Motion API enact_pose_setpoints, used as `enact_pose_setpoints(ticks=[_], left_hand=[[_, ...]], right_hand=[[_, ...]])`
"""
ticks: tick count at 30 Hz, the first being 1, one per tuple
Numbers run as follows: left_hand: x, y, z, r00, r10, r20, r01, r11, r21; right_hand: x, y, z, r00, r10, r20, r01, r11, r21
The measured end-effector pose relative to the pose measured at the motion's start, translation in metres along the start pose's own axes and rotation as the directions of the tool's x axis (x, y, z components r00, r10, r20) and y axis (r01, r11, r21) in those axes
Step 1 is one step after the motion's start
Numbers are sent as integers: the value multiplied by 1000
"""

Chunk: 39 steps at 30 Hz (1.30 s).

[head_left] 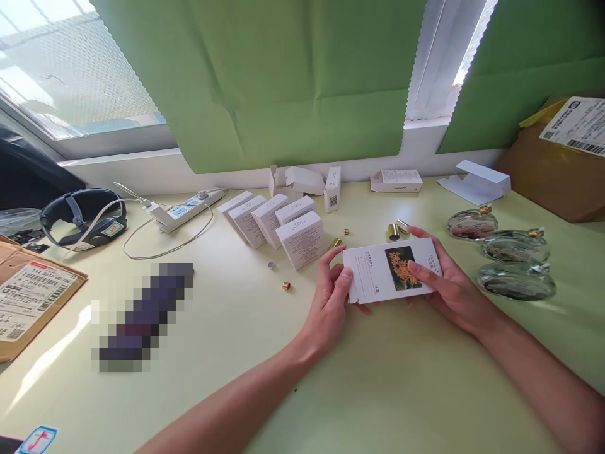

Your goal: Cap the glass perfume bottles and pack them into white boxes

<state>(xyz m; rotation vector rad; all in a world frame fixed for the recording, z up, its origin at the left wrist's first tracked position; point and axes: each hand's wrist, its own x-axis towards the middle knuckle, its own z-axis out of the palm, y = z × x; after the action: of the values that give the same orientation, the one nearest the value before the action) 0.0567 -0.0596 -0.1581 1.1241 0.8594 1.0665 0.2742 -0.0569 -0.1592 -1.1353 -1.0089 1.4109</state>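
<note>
The flat white box (pixel 375 277) is held just over the counter (pixel 246 328), its long axis running roughly 9 to 3 o'clock. The left hand (pixel 331 302) pinches its 9 o'clock end. The right hand (pixel 447 287) pinches the 3 o'clock end, thumb on the flower print.

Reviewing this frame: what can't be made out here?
- Head view: dark object on the table is pixelated, so unidentifiable.
- Head view: text on the flower-print carton, held by left hand and right hand, is too small.
- Head view: shipping label at right is cut by the frame edge.
</note>
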Motion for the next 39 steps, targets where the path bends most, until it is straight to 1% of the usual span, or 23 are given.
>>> enact_pose_setpoints(ticks=[7, 13, 19, 24, 30, 39], left_hand=[[-2, 2, 2, 1000, -15, -25, 15, 1000, 18], [-1, 1, 0, 1000, -13, 5, 13, 1000, 19], [0, -2, -3, 999, 33, 37, -36, 997, 73], [1, -4, -3, 998, 60, 31, -63, 992, 110], [1, -5, -2, 998, 67, 21, -69, 987, 146], [1, -3, -4, 996, 42, 73, -53, 985, 164]], right_hand=[[-1, -1, 0, 1000, 2, 6, -2, 1000, 6], [-1, -1, 1, 1000, 14, -13, -14, 1000, 20], [1, 0, 1, 999, 31, -9, -30, 998, 54], [1, 0, 0, 999, 52, -4, -52, 994, 91], [2, 0, 0, 999, 47, 4, -47, 992, 115], [2, 1, 1, 999, 40, -3, -40, 994, 104]])
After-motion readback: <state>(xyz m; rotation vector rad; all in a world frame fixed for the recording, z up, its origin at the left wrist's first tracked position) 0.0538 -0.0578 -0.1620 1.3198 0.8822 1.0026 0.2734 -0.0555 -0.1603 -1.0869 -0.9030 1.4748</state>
